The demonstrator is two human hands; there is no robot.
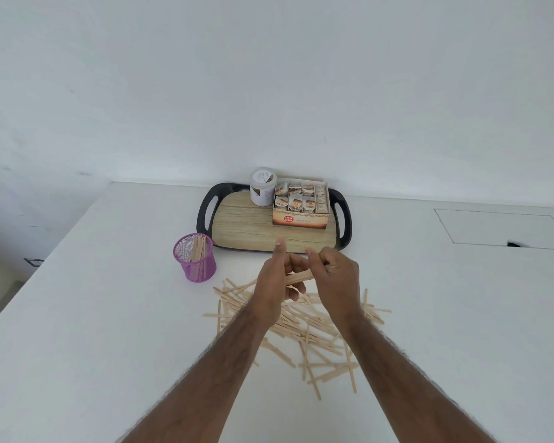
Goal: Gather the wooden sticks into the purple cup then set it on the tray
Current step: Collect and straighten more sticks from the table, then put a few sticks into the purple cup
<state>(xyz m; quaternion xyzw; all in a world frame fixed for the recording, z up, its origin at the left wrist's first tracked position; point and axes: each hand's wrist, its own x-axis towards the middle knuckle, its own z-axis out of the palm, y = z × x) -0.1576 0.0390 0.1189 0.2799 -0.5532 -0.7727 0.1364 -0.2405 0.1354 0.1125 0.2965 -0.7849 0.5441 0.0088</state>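
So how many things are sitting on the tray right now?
2. A white jar stands at the back left of the tray, and an open box of tea packets sits beside it at the back right. Something small could hide behind them.

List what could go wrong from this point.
The small bundle of wooden sticks pinched between the left hand and right hand could slip and scatter. The light purple mesh cup, with sticks leaning inside, might tip. The wood-patterned tray is half filled already.
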